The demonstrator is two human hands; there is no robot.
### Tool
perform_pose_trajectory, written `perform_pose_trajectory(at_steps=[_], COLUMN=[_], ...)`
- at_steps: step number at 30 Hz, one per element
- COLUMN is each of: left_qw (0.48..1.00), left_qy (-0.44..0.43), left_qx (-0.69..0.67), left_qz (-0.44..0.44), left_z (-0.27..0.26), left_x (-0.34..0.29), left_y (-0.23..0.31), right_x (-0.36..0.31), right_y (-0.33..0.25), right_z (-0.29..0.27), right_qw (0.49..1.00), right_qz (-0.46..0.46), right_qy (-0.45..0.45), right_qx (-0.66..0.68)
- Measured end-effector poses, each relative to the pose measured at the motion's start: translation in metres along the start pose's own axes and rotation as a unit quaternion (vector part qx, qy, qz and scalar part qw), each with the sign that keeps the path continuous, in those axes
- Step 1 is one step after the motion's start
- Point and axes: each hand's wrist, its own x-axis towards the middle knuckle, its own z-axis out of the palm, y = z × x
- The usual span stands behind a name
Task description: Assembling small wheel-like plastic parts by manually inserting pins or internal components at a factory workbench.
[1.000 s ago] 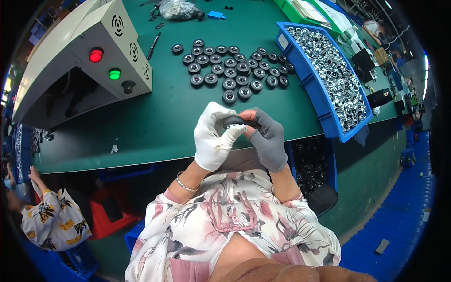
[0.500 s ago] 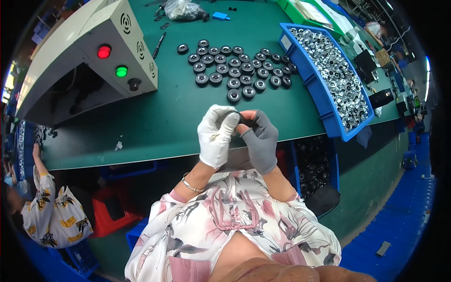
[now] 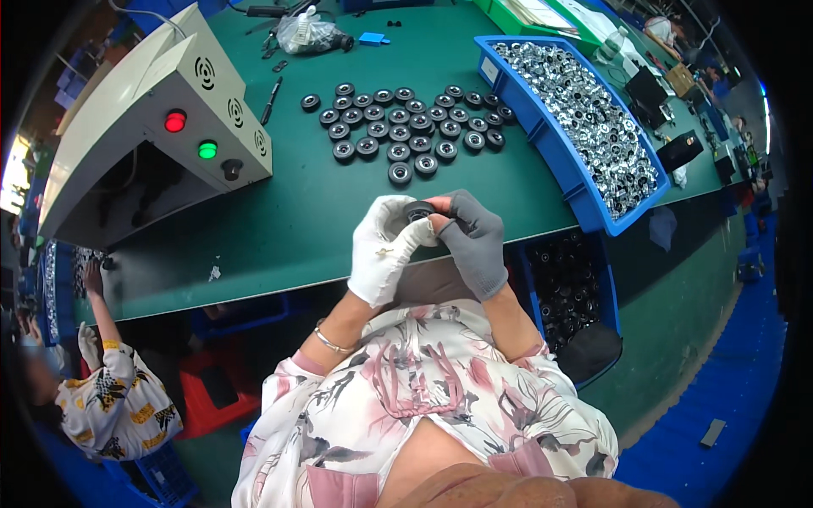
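Note:
My left hand (image 3: 379,247), in a white glove, is closed round a small black wheel (image 3: 418,209) above the table's front edge. My right hand (image 3: 476,244) wears a grey glove with bare fingertips and pinches the right side of that wheel. Something dark shows under the right fingers; I cannot make out what it is. Beyond my hands lies a loose group of similar black wheels (image 3: 399,133) with shiny hubs, flat on the green tabletop (image 3: 313,220).
A blue bin (image 3: 555,158) of silver parts (image 3: 584,118) stands at the right. Under the table edge sits another bin with black parts (image 3: 566,288). A beige machine (image 3: 106,110) with red and green lights fills the left. A pen (image 3: 272,100) and plastic bag (image 3: 306,34) lie beyond; a co-worker (image 3: 123,398) sits left.
The wheel in my hands has turned so its round face shows. My fingers have shifted around it. The view has swung slightly, and the co-worker's arm has moved.

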Motion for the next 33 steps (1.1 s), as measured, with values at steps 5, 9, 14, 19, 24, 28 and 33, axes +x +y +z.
perform_pose_trajectory(at_steps=[5, 9, 14, 19, 24, 28, 33], left_qw=[0.985, 0.934, 0.948, 0.939, 0.992, 0.997, 0.981], left_qy=[-0.055, -0.039, 0.028, 0.062, 0.108, 0.067, 0.025], left_qx=[0.162, 0.324, 0.271, 0.281, 0.007, -0.048, 0.194], left_qz=[-0.038, 0.149, 0.165, 0.19, 0.065, 0.011, -0.013], left_z=[-0.016, -0.006, -0.002, -0.008, 0.006, 0.009, -0.009], left_x=[0.015, 0.006, 0.001, 0.004, 0.006, -0.001, 0.013], left_y=[0.007, 0.0, -0.016, -0.03, -0.029, -0.017, -0.012], right_x=[-0.004, -0.013, -0.017, -0.016, -0.006, -0.003, -0.001], right_y=[-0.004, -0.003, 0.008, 0.017, 0.004, 0.006, 0.008], right_z=[-0.016, -0.009, 0.005, 0.018, 0.024, 0.004, -0.005], right_qw=[0.996, 1.0, 0.993, 0.974, 0.99, 0.997, 0.989], right_qz=[-0.034, -0.002, -0.053, -0.142, 0.03, 0.027, -0.084], right_qy=[-0.036, -0.013, 0.031, 0.086, 0.094, 0.062, 0.064], right_qx=[-0.074, -0.025, -0.098, -0.153, 0.103, 0.029, -0.102])
